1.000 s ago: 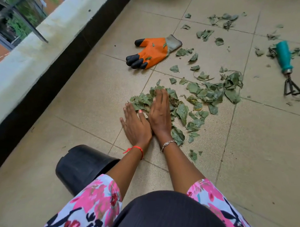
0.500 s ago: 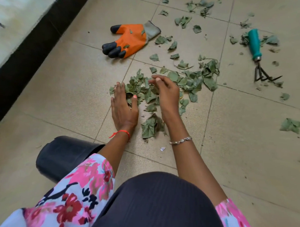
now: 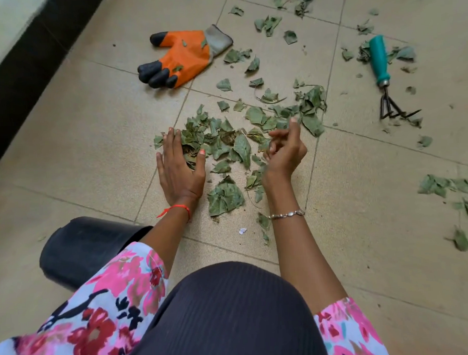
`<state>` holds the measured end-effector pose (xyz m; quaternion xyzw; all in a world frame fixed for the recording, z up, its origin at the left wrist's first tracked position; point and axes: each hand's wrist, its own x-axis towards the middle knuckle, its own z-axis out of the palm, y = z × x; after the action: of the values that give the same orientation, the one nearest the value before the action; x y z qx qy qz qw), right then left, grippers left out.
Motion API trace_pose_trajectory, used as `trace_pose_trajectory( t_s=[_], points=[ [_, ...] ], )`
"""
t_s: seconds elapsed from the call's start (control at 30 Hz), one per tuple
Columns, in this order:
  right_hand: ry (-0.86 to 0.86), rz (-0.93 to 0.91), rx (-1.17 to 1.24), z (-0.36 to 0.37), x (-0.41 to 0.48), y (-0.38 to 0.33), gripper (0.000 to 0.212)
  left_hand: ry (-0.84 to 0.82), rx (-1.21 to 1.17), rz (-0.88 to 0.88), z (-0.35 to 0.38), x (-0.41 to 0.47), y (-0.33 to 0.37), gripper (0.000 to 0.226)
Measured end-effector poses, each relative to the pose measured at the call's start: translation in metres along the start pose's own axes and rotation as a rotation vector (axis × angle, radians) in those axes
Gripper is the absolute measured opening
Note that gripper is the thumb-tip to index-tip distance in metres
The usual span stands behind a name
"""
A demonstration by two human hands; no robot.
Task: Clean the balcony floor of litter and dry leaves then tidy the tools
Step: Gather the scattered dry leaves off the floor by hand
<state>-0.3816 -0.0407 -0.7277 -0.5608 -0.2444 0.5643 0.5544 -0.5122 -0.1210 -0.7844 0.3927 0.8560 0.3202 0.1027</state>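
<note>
A heap of dry green leaves (image 3: 237, 145) lies on the beige tiled floor in front of me. My left hand (image 3: 178, 168) rests flat on the floor, fingers spread, against the heap's left edge. My right hand (image 3: 286, 146) is lifted at the heap's right side, palm turned inward, fingers curled loosely with nothing clearly held. An orange glove with black fingertips (image 3: 183, 58) lies beyond the heap. A small hand rake with a teal handle (image 3: 381, 68) lies at the right, prongs toward me. More leaves (image 3: 450, 185) are scattered at the right edge.
A black plastic pot (image 3: 81, 249) lies on its side by my left elbow. A low white wall with a dark base (image 3: 24, 52) runs along the left. A small white scrap (image 3: 242, 230) lies near my right forearm. Loose leaves (image 3: 267, 23) dot the far tiles.
My hands have moved apart: the right one lifted off the heap and shifted right, curling its fingers. The left stayed flat at the heap's left edge. The view tilted down.
</note>
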Motion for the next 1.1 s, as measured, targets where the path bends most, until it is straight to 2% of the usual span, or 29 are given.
trace_pose_trajectory(
  t_s=[0.1,0.17,0.23,0.37,0.47,0.57,0.67,0.73,0.8,0.93,1.0,1.1],
  points=[
    [-0.03,-0.258,-0.4,-0.032,-0.014,0.008,0.029,0.005,-0.007,-0.004,-0.001,-0.001,0.001,0.076],
    [0.001,-0.379,-0.71,-0.067,-0.037,0.028,0.043,0.0,-0.009,-0.01,-0.001,-0.001,0.002,0.081],
    [0.035,-0.362,-1.005,-0.093,-0.071,0.049,0.058,-0.001,-0.012,-0.016,-0.001,0.0,0.002,0.082],
    [0.007,-0.378,-1.373,-0.093,-0.107,0.082,0.071,0.006,-0.036,-0.01,-0.001,-0.001,0.002,0.082],
    [0.01,-0.348,-1.443,-0.061,-0.086,0.086,0.075,0.017,-0.048,-0.008,-0.001,-0.001,0.002,0.082],
    [-0.147,-0.423,-1.404,-0.029,-0.052,0.079,0.072,0.022,-0.054,-0.007,-0.001,0.0,0.002,0.081],
    [-0.35,-0.442,-1.051,-0.01,-0.033,0.061,0.068,0.019,-0.054,-0.004,0.0,0.0,0.0,0.08],
    [-0.371,-0.424,-0.865,-0.02,-0.042,0.053,0.067,0.018,-0.053,-0.003,0.001,0.001,0.0,0.081],
    [-0.389,-0.444,-0.975,-0.045,-0.062,0.056,0.074,0.02,-0.053,-0.005,0.0,0.0,0.0,0.08],
    [-0.459,-0.671,-1.455,-0.082,-0.092,0.086,0.103,0.024,-0.103,-0.008,-0.001,0.0,0.001,0.079],
    [-0.43,-0.706,-1.546,-0.074,-0.086,0.092,0.104,0.036,-0.143,-0.003,-0.001,0.0,0.0,0.078],
    [-0.416,-0.694,-1.542,-0.045,-0.057,0.083,0.097,0.064,-0.205,0.002,-0.002,0.0,-0.001,0.082]
  ],
)
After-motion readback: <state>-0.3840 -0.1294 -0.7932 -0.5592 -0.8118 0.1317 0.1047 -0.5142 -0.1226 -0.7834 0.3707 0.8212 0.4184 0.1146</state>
